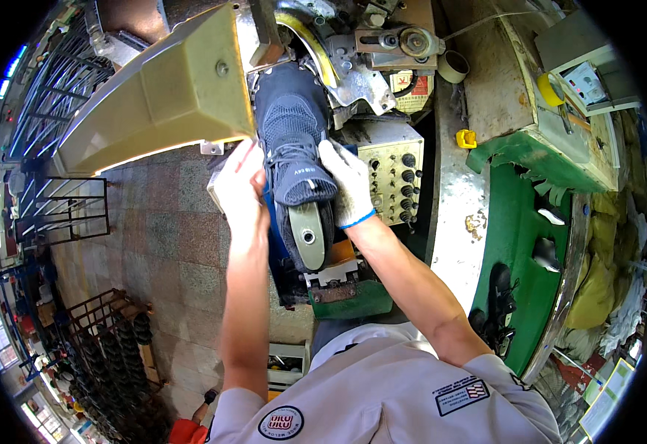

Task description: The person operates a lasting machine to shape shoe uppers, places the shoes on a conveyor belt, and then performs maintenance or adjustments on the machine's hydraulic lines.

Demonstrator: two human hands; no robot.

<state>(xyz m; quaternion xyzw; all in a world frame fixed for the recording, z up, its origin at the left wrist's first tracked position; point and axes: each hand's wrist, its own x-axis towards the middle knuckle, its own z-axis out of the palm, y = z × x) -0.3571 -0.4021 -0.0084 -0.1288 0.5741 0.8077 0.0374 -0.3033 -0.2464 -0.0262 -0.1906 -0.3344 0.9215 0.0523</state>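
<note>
A dark navy lace-up shoe upper (294, 122) is stretched over a shoe last (308, 231), whose pale top with a round hole shows through the ankle opening. Its toe points away from me, into the shoe machine (349, 70). My left hand (240, 181), brightly lit, is closed against the shoe's left side, its fingers partly hidden. On the other side, my right hand (347, 181) wears a white glove with a blue cuff and grips the shoe beside the laces. The toe's tip is hidden under the machine.
A beige machine cover (161, 89) juts out at left. Right of the shoe is a control box (394, 174) with several black knobs. Farther right, a green-lined trough (512, 259) holds black shoes (500, 300). Shoe racks (109, 318) stand lower left, near a person's red sleeve (188, 431).
</note>
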